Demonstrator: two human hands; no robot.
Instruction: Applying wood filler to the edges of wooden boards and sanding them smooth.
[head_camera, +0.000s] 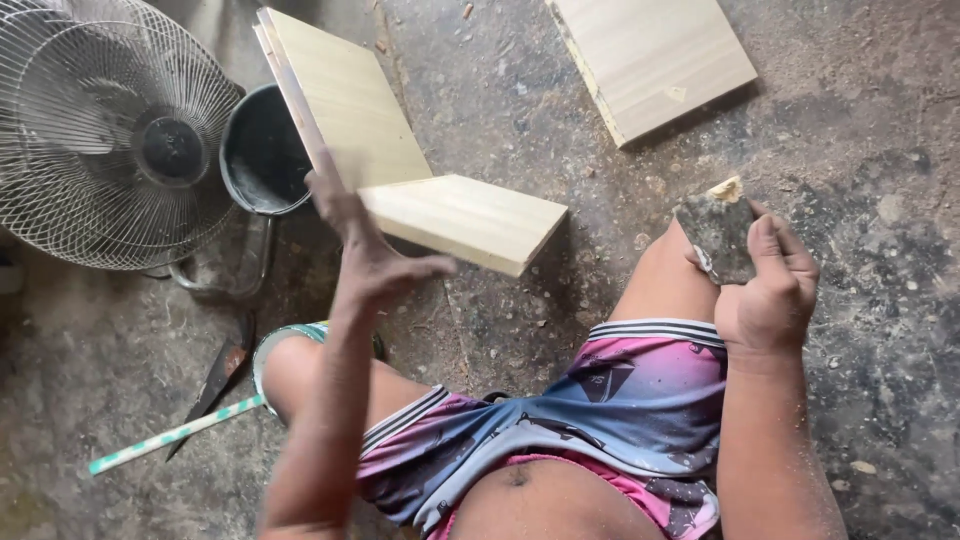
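Two hands: board (465, 220), sanding block (718, 235)

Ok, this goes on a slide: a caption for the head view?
Left hand steadies joined pale wood boards while right hand holds a dusty sanding block.

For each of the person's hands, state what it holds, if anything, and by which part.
The right hand grips a dark sanding block by its lower edge. The left hand rests open against the pale wooden panels, gripping nothing.
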